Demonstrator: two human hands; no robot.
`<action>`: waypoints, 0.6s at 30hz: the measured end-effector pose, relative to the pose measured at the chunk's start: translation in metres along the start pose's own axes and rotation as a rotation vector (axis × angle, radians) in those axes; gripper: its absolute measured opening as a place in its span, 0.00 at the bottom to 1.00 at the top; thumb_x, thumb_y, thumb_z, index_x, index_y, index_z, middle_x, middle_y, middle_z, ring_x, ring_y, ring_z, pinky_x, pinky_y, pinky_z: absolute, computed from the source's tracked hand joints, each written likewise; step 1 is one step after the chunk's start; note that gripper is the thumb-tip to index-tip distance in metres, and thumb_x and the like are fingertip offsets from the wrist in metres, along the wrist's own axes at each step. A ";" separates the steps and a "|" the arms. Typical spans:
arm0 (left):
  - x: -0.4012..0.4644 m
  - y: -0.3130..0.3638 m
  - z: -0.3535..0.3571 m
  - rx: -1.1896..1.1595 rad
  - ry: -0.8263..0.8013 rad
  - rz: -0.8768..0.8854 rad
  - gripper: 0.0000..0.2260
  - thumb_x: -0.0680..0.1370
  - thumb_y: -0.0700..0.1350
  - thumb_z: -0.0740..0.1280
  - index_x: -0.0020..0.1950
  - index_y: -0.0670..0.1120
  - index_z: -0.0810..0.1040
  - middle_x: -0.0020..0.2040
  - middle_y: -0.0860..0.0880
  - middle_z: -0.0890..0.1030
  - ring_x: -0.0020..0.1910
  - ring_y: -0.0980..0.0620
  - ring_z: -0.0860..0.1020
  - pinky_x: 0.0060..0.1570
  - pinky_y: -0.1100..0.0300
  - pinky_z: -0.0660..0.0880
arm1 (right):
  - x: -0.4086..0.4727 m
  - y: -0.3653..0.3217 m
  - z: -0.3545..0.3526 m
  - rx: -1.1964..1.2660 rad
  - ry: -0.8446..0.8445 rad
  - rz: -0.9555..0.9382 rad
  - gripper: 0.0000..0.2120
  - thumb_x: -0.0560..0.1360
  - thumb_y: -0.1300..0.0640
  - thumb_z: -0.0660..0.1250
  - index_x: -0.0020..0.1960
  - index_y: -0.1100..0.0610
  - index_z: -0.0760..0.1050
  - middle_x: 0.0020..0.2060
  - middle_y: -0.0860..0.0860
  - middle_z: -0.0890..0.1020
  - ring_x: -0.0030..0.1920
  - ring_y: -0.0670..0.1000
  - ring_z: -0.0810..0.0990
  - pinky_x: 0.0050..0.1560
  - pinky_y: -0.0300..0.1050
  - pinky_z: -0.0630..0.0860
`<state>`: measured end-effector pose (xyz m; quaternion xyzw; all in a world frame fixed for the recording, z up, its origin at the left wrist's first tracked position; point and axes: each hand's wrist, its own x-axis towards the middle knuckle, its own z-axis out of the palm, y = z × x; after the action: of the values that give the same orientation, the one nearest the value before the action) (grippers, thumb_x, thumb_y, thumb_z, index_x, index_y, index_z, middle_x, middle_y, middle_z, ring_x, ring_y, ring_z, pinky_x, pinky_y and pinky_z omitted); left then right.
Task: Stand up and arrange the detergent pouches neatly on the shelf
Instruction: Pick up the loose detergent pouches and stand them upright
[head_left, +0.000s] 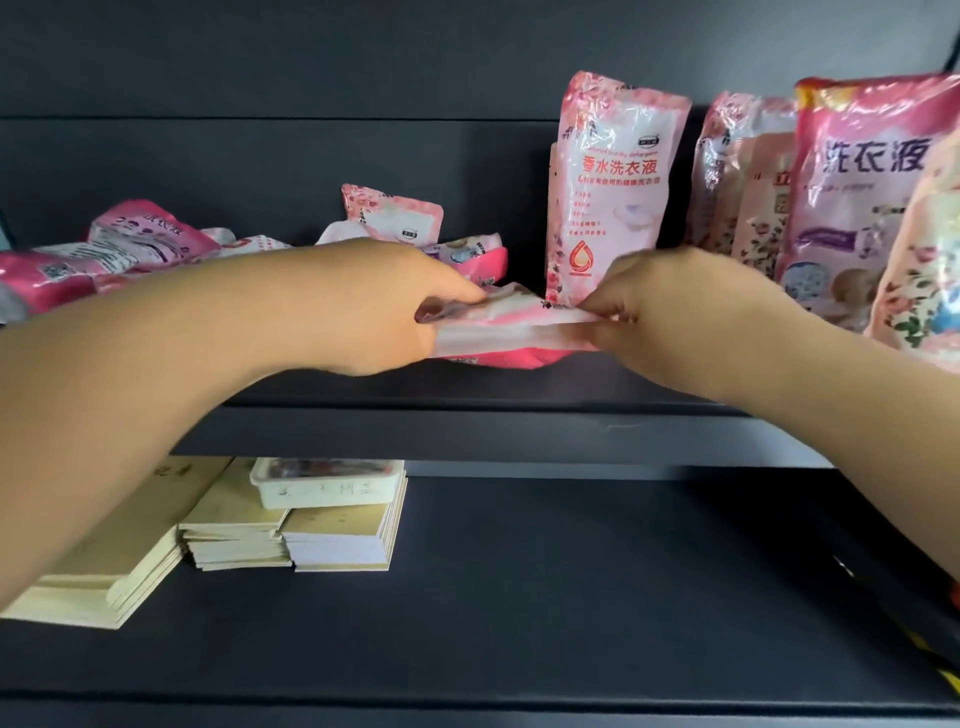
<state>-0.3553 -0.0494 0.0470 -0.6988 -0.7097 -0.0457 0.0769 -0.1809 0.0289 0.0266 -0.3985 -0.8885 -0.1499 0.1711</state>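
A flat pink detergent pouch (511, 332) lies near the front of the upper dark shelf (467, 426). My left hand (384, 306) grips its left end. My right hand (670, 306) pinches its right edge. Just behind stands one upright pink pouch (613, 187). Several more upright pouches (852, 197) stand in a row to the right. A heap of fallen pouches (145, 254) lies on the left of the shelf, and another tipped pouch (395, 213) leans at the back middle.
On the lower shelf (571, 597) at the left sit stacks of tan booklets (291, 535) with a white plastic tray (327, 483) on top. The shelf's dark back panel (311, 104) rises behind the pouches.
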 end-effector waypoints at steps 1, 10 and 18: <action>0.001 0.001 -0.005 0.028 0.025 0.004 0.16 0.77 0.44 0.57 0.62 0.56 0.73 0.46 0.50 0.80 0.41 0.51 0.75 0.43 0.57 0.70 | 0.003 0.003 0.000 -0.111 0.156 -0.049 0.14 0.78 0.51 0.59 0.48 0.57 0.80 0.45 0.55 0.79 0.47 0.60 0.77 0.44 0.48 0.74; 0.002 -0.001 -0.029 -0.247 -0.071 0.196 0.16 0.71 0.51 0.57 0.53 0.70 0.71 0.45 0.68 0.81 0.37 0.74 0.75 0.37 0.80 0.67 | 0.003 0.011 -0.020 -0.052 0.200 -0.121 0.13 0.76 0.55 0.57 0.51 0.58 0.79 0.53 0.53 0.79 0.51 0.56 0.77 0.49 0.48 0.72; 0.011 -0.004 -0.006 -0.289 -0.128 0.257 0.17 0.77 0.46 0.60 0.46 0.73 0.72 0.45 0.71 0.78 0.46 0.68 0.75 0.47 0.75 0.67 | -0.006 -0.003 0.002 0.223 0.153 -0.210 0.14 0.75 0.53 0.61 0.53 0.59 0.80 0.45 0.55 0.83 0.42 0.53 0.77 0.46 0.44 0.69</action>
<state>-0.3589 -0.0395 0.0554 -0.7888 -0.6043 -0.0925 -0.0641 -0.1798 0.0242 0.0221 -0.2695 -0.9207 -0.0972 0.2650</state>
